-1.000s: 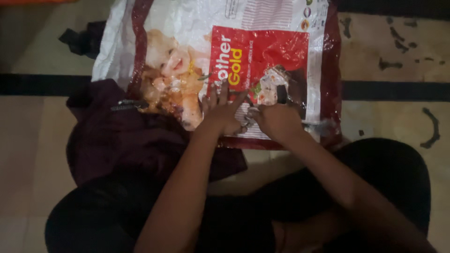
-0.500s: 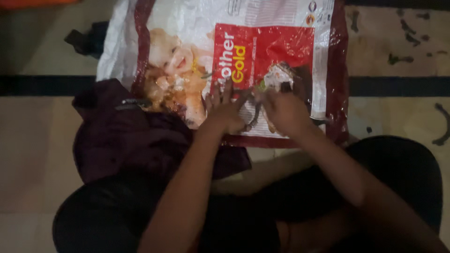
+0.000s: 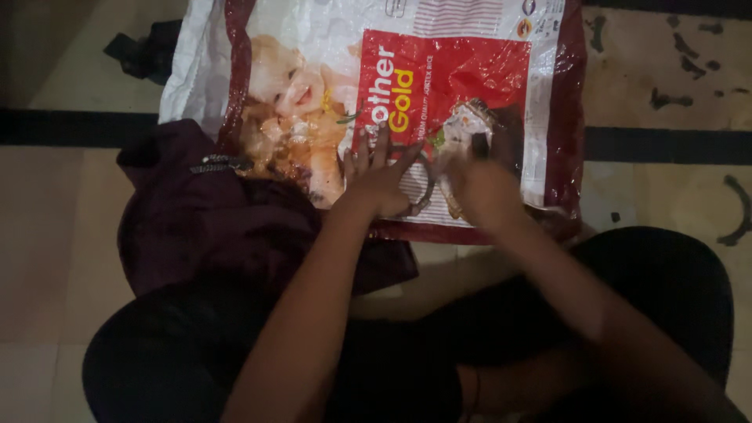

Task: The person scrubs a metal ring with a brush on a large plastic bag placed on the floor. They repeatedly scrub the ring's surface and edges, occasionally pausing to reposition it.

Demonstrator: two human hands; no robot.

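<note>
Your right hand [image 3: 487,190] has slid a little toward the sack's right border since 0.5 s ago, while your left hand [image 3: 381,178] has stayed planted in the same spot, and the view has barely shifted. Left fingers [image 3: 382,146] are spread flat and released, pressing the printed plastic sack [image 3: 462,70] down against the tiled floor [image 3: 666,86]. Right fingers look curled around a small dark object [image 3: 478,144] poking up above the knuckles, but motion blur smears that hand, so I cannot tell how firmly they close. That sack lies flat just ahead of your knees, glossy and crinkled; I'd judge it light, limp and slippery, so pinning it with a flat palm or taking it by its maroon border should control it best. 1 dark maroon garment [image 3: 211,227] sits bunched at the sack's lower left corner, overlapping its edge. What the small object is stays unclear, the sack's top edge is cut off, and the dim light hides whatever rests under your palms.
</note>
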